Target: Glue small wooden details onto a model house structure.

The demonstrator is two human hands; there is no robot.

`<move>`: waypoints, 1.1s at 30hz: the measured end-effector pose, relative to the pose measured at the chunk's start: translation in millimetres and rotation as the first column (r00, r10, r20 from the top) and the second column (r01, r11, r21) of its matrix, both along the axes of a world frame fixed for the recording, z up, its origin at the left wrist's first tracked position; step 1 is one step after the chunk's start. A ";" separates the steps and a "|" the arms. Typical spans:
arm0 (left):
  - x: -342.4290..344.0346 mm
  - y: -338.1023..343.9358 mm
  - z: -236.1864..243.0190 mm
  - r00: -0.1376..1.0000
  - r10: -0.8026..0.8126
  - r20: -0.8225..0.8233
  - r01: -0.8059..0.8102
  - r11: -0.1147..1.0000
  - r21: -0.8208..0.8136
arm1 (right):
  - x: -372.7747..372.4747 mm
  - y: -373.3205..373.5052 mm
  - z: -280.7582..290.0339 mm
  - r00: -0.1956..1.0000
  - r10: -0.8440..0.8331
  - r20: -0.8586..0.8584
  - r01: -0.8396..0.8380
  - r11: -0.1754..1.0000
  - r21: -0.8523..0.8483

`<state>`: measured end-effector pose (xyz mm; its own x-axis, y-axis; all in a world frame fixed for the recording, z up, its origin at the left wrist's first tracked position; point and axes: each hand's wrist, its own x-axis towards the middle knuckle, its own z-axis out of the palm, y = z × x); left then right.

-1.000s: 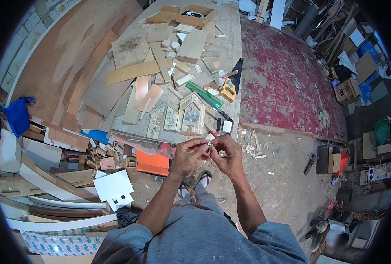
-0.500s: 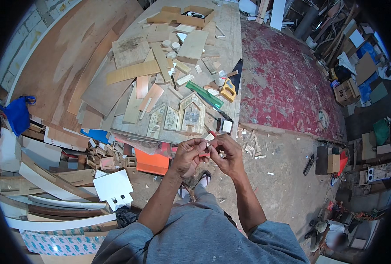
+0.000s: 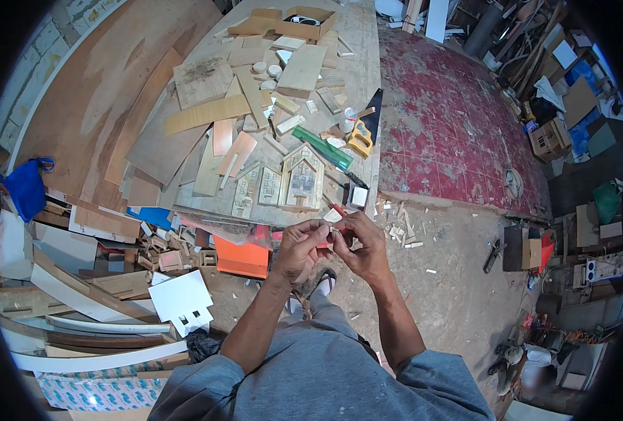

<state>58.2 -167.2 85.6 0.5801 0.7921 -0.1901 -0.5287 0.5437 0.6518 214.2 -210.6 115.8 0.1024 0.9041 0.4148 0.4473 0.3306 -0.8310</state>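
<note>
My left hand [image 3: 301, 249] and my right hand [image 3: 359, 244] meet in front of me, just off the table's near edge. Their thumbs and fingers pinch a tiny pale piece [image 3: 331, 229], mostly hidden by the fingertips. A slim red stick-like tool [image 3: 338, 210] juts up from my right hand's fingers; its kind is unclear. Beyond the hands, on the table, lie small house-shaped wooden pieces: a framed one [image 3: 301, 179], a middle one [image 3: 269, 186] and a smaller left one [image 3: 245, 191]. A black-and-white small box [image 3: 357, 197] stands by the table corner.
A yellow-handled saw [image 3: 361, 138], a green strip [image 3: 322, 147] and wood offcuts [image 3: 210, 114] cover the worktable [image 3: 359, 63]. An orange box [image 3: 241, 258] stands below its near edge. White cut-out board [image 3: 179, 298] and stacked curved pieces lie at left. Wood scraps litter the floor [image 3: 451, 281].
The table and its things sit slightly higher and further left in view. My hands keep nearly the same pinched pose, with the red tool showing a little more.
</note>
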 end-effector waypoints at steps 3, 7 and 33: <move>-2.6 0.5 7.7 0.996 -0.014 -0.093 0.017 1.000 0.025 | -0.5 -0.4 2.5 0.997 0.005 0.072 -0.007 1.000 0.018; -6.5 3.1 13.2 0.987 -0.044 -0.157 0.049 0.998 0.030 | -0.7 -0.6 1.7 0.989 0.006 0.148 -0.013 0.999 0.046; -1.7 15.6 -14.8 0.894 0.259 -0.366 -0.119 0.924 0.363 | 22.0 9.5 -64.9 0.954 -0.134 -0.270 0.065 0.966 -0.250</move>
